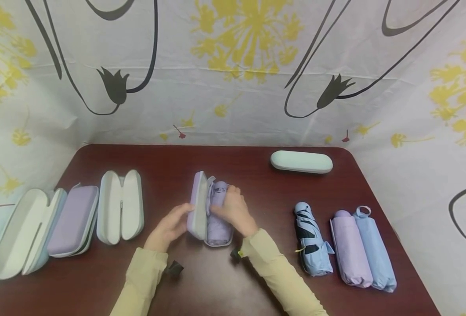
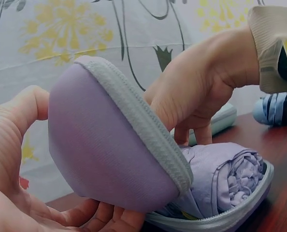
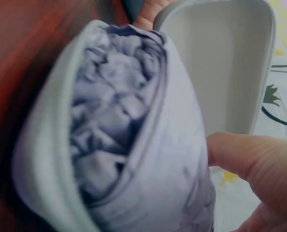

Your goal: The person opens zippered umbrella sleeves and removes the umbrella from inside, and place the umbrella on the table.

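In the head view a lilac zip case [image 1: 198,210] stands unzipped in mid-table, its lid raised on the left. A folded lilac umbrella [image 1: 218,226] lies lengthwise in its base; the crumpled fabric end shows in the right wrist view. My left hand [image 1: 173,226] holds the raised lid [image 2: 105,130] from outside, thumb at one side and curled fingers beneath. From the right, my right hand [image 1: 236,210] grips the umbrella, thumb on its near side [image 3: 240,154] and fingers over the far side.
At left stand an open blue case [image 1: 31,237], a closed lilac case [image 1: 74,219] and an open pale case [image 1: 120,208]. A closed mint case [image 1: 301,162] lies at back right. Right of my arm lie a patterned blue umbrella [image 1: 313,241], a lilac umbrella [image 1: 350,250] and a plain blue umbrella [image 1: 376,250].
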`<state>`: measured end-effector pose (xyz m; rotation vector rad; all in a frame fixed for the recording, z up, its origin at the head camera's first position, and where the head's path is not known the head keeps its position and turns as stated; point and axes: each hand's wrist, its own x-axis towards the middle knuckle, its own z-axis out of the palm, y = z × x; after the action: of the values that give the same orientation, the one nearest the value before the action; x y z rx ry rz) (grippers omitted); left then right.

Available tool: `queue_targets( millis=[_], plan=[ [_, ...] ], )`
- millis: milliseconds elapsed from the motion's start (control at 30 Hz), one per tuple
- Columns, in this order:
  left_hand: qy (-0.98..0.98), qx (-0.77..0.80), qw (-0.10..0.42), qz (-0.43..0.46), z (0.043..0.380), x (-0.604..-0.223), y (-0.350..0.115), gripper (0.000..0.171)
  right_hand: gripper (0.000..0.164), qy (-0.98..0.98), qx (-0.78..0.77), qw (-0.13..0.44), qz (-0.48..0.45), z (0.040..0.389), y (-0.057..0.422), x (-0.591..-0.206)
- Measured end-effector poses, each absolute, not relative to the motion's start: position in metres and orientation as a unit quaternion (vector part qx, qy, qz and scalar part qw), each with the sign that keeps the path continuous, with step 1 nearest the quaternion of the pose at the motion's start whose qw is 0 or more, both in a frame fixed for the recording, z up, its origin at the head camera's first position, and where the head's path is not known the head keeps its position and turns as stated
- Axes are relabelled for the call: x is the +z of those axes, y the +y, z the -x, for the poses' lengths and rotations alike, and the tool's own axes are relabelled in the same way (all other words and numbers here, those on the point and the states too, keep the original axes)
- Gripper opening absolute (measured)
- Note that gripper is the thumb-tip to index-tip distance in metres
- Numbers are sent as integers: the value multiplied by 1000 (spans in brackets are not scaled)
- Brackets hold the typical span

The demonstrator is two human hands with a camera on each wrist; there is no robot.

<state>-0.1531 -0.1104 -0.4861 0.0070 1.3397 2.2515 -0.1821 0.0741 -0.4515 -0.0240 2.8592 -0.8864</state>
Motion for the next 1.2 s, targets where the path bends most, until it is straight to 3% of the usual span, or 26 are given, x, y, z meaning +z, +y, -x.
queue_targets(
  millis=[267, 500, 667, 900, 1200],
  plan=[
    [453, 847, 277, -10, 153, -489, -113, 20, 76, 961, -257, 99, -2, 186, 65, -447],
    [492, 833, 252, -4, 152, -491, -112, 20, 77, 958, -275, 83, -3, 189, 63, -452],
    [517, 822, 238, -3, 151, -491, -112, 29, 79, 938, -330, 102, 6, 189, 69, -454],
    [515, 824, 237, -7, 151, -491, -112, 22, 83, 919, -381, 103, -5, 191, 75, -454],
    [533, 817, 218, 11, 148, -489, -111, 30, 78, 898, -430, 93, -4, 193, 88, -450]
  ],
)
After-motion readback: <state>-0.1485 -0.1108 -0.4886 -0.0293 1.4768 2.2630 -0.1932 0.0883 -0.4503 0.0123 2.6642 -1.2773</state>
